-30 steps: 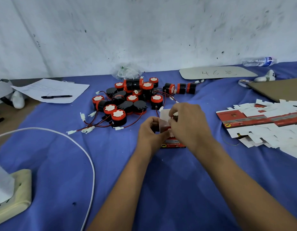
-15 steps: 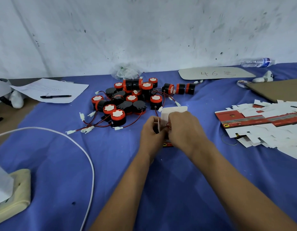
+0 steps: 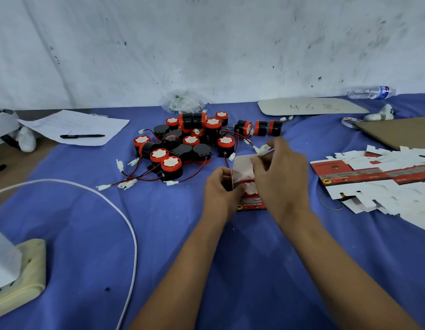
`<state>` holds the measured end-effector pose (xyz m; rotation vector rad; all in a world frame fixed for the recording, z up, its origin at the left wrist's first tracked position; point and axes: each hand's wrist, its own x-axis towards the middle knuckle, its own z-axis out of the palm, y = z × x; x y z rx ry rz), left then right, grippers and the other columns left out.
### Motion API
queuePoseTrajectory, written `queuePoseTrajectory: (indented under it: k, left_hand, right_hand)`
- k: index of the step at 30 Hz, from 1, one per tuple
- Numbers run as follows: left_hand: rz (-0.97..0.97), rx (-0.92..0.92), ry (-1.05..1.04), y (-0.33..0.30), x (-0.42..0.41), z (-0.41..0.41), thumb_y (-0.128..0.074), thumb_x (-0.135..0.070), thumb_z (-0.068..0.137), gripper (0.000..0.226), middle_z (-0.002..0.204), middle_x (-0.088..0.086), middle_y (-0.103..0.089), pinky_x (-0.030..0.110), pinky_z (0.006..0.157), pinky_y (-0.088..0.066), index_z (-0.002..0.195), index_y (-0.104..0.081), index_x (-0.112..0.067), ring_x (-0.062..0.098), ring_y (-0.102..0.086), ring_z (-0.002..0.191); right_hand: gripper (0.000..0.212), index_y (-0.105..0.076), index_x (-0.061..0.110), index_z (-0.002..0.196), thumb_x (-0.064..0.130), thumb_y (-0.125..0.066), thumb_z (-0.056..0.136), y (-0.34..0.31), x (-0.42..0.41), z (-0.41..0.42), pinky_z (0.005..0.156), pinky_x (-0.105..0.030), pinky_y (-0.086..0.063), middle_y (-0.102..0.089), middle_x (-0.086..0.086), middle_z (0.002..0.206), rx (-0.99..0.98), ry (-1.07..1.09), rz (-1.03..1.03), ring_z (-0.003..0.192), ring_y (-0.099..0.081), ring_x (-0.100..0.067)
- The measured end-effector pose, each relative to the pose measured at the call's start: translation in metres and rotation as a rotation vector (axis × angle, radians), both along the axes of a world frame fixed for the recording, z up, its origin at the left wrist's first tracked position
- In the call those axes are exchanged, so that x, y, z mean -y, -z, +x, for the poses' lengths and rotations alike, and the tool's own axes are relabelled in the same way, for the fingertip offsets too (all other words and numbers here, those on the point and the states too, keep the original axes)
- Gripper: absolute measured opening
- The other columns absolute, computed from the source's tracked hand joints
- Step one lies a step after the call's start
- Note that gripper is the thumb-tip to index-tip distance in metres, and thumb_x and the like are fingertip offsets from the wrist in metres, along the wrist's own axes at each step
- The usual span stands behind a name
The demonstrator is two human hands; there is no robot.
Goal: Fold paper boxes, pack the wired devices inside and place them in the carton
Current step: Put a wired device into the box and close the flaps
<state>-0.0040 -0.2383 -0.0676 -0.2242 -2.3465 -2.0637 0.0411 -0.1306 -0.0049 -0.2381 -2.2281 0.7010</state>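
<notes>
A small red and white paper box [image 3: 250, 204] stands on the blue cloth at centre, its white top flap [image 3: 242, 161] open. My left hand [image 3: 221, 186] grips the box's left side. My right hand [image 3: 281, 177] is over the box's opening, pinching the red wire with its white connector [image 3: 264, 148] of a device that sits inside, mostly hidden. A heap of black and red wired devices [image 3: 190, 144] lies just beyond, to the left. Flat unfolded box blanks [image 3: 378, 177] are stacked at the right.
A brown cardboard sheet [image 3: 402, 132] lies at the far right, a white board [image 3: 309, 106] and a water bottle [image 3: 371, 92] behind it. Paper with a pen [image 3: 81, 136] is at the far left. A white cable [image 3: 125, 222] and a tissue box [image 3: 18, 275] are at the near left.
My right hand has lifted from the box's top and now holds the wire's white connector above the open flap. My left hand stays on the box.
</notes>
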Motion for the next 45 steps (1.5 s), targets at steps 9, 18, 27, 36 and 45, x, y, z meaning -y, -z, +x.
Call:
queuePoseTrajectory:
  k: [9, 18, 27, 36, 45]
  left_hand:
    - [0.028, -0.05, 0.012, 0.002, 0.001, 0.001, -0.077, -0.005, 0.089, 0.023, 0.092, -0.004, -0.075, 0.024, 0.069, -0.061, 0.094, -0.062, -0.022, 0.01, -0.074, 0.081]
    - [0.093, -0.009, 0.023, 0.003, -0.001, 0.0, -0.076, -0.001, 0.088, 0.019, 0.079, -0.004, -0.074, 0.018, 0.055, -0.054, 0.092, -0.064, -0.015, 0.005, -0.071, 0.068]
    - [0.102, -0.023, 0.034, 0.004, 0.0, 0.001, -0.074, 0.002, 0.089, 0.019, 0.084, -0.003, -0.076, 0.022, 0.059, -0.057, 0.096, -0.065, -0.012, 0.01, -0.074, 0.075]
    - [0.096, -0.011, 0.027, 0.002, 0.001, 0.002, -0.079, -0.005, 0.087, 0.018, 0.083, -0.005, -0.077, 0.018, 0.057, -0.055, 0.094, -0.067, -0.016, 0.007, -0.073, 0.074]
    - [0.055, -0.019, 0.02, 0.0, 0.002, 0.002, -0.08, -0.008, 0.086, 0.023, 0.075, -0.008, -0.072, 0.014, 0.053, -0.051, 0.089, -0.062, -0.022, -0.001, -0.068, 0.066]
  right_hand:
    - [0.026, -0.059, 0.013, 0.115, 0.008, -0.066, 0.091, 0.016, 0.0, -0.002, 0.066, -0.033, -0.037, -0.069, -0.004, 0.092, 0.129, 0.033, 0.09, 0.083, -0.061, -0.027]
    - [0.016, -0.054, 0.017, 0.085, 0.002, -0.056, 0.089, 0.02, 0.013, 0.002, 0.059, -0.028, -0.025, -0.061, -0.002, 0.086, 0.346, 0.06, 0.296, 0.07, -0.041, -0.019]
    - [0.021, -0.049, 0.018, 0.076, 0.003, -0.057, 0.089, 0.014, 0.008, -0.003, 0.061, -0.027, -0.025, -0.063, -0.003, 0.089, 0.361, 0.065, 0.303, 0.07, -0.044, -0.018]
    - [0.023, -0.04, 0.02, 0.081, 0.002, -0.051, 0.091, 0.024, 0.014, -0.007, 0.049, -0.03, -0.011, -0.058, -0.002, 0.077, 0.396, 0.179, 0.332, 0.063, -0.036, -0.021]
    - [0.019, -0.058, 0.022, 0.099, 0.005, -0.049, 0.094, 0.025, 0.021, -0.006, 0.058, -0.026, -0.032, -0.063, -0.001, 0.093, 0.453, 0.143, 0.316, 0.08, -0.046, -0.019]
